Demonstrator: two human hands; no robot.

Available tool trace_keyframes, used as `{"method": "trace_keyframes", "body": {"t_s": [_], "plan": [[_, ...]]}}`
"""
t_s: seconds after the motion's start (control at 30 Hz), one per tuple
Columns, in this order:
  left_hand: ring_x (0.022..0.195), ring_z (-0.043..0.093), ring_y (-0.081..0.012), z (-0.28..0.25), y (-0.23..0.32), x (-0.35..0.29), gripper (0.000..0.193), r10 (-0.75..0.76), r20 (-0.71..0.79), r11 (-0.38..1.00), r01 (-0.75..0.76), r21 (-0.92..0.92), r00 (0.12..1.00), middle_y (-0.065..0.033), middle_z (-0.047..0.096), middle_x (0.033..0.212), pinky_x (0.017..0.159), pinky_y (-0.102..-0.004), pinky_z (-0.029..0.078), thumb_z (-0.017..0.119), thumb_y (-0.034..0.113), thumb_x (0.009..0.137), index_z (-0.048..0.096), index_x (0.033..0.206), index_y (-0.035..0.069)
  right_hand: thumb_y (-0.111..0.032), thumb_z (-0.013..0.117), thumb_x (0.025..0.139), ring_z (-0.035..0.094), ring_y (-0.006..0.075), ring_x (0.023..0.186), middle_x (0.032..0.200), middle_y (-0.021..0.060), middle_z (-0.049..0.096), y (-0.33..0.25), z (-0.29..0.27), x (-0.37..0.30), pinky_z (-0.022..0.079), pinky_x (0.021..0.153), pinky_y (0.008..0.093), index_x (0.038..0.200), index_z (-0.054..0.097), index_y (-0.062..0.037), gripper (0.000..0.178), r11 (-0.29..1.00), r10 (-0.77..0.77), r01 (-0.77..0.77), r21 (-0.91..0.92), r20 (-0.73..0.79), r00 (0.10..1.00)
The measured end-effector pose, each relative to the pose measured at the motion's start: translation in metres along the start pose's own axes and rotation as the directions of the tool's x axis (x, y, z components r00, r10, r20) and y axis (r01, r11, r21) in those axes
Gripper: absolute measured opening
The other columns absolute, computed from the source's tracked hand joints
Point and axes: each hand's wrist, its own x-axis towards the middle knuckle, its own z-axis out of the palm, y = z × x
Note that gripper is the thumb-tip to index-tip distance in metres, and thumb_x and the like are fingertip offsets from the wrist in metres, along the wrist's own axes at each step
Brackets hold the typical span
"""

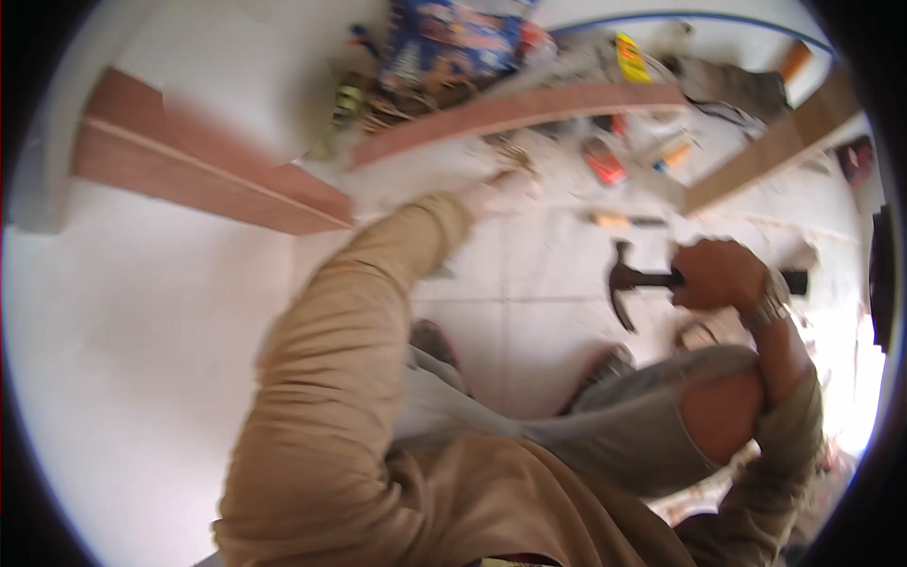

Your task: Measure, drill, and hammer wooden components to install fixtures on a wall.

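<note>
My right hand (720,274) is wrapped round the handle of a black claw hammer (621,279), held level over the tiled floor with its head to the left. My left hand (496,196) reaches out over the floor, blurred, its fingers too smeared to read. Just beyond its fingers is a small brass-coloured piece (515,159); whether they touch it I cannot tell. Between the two hands and a little farther off lies a chisel-like tool (612,220) with a wooden handle and a dark blade.
A reddish wooden board (520,111) crosses the far side; a thick reddish timber (208,180) stands at the left. A brown timber (775,142) slants at the right. Behind lie a blue printed bag (449,42), a yellow packet (630,59) and a red object (603,163).
</note>
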Motion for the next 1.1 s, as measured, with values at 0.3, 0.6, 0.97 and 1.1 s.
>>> {"method": "trace_keyframes", "body": {"t_s": [0.3, 0.6, 0.97, 1.1], "plan": [[0.081, 0.070, -0.0132, -0.076, 0.356, -0.083, 0.010, 0.571, -0.565, 0.819, -0.463, 0.340, 0.596, -0.0068, 0.074, 0.090, 0.074, -0.0261, 0.057, 0.074, 0.010, 0.090, 0.072, 0.095, 0.001, -0.026, 0.074, 0.068, 0.071, 0.0328, 0.079, 0.077, 0.0134, 0.071, 0.014, 0.002, -0.014, 0.056, 0.080, 0.0455, 0.081, 0.074, -0.0081, 0.022, 0.998, -0.007, 0.017, -0.067, 0.152, 0.988], [0.099, 0.068, -0.0167, -0.143, 0.390, -0.285, 0.017, 0.413, -0.910, 0.461, -0.869, 0.178, 0.033, -0.0060, 0.068, 0.104, 0.088, -0.0238, 0.061, 0.066, 0.004, 0.095, 0.062, 0.111, 0.000, -0.022, 0.063, 0.084, 0.070, 0.0393, 0.078, 0.083, 0.0213, 0.071, -0.003, -0.017, 0.002, 0.057, 0.070, 0.0481, 0.083, 0.070, -0.0031, 0.021, 0.947, -0.320, 0.311, -0.074, -0.193, 0.928], [0.088, 0.065, -0.0145, -0.120, 0.411, -0.317, 0.014, 0.347, -0.901, 0.450, -0.797, 0.403, -0.260, -0.0070, 0.065, 0.097, 0.082, -0.0219, 0.060, 0.065, 0.005, 0.091, 0.062, 0.103, 0.000, -0.022, 0.063, 0.083, 0.071, 0.0403, 0.080, 0.083, 0.0223, 0.071, -0.012, -0.021, 0.009, 0.057, 0.073, 0.0490, 0.086, 0.072, -0.0029, 0.022, 0.959, -0.261, 0.247, -0.136, -0.097, 0.960], [0.096, 0.063, -0.0155, -0.126, 0.407, -0.326, 0.017, 0.434, -0.877, 0.465, -0.782, 0.416, -0.208, -0.0053, 0.062, 0.101, 0.085, -0.0235, 0.058, 0.069, 0.007, 0.089, 0.061, 0.103, 0.000, -0.023, 0.063, 0.083, 0.071, 0.0408, 0.081, 0.083, 0.0227, 0.071, -0.006, -0.017, 0.011, 0.057, 0.074, 0.0493, 0.086, 0.072, -0.0028, 0.022, 0.967, -0.248, 0.241, -0.080, -0.096, 0.964]]}}
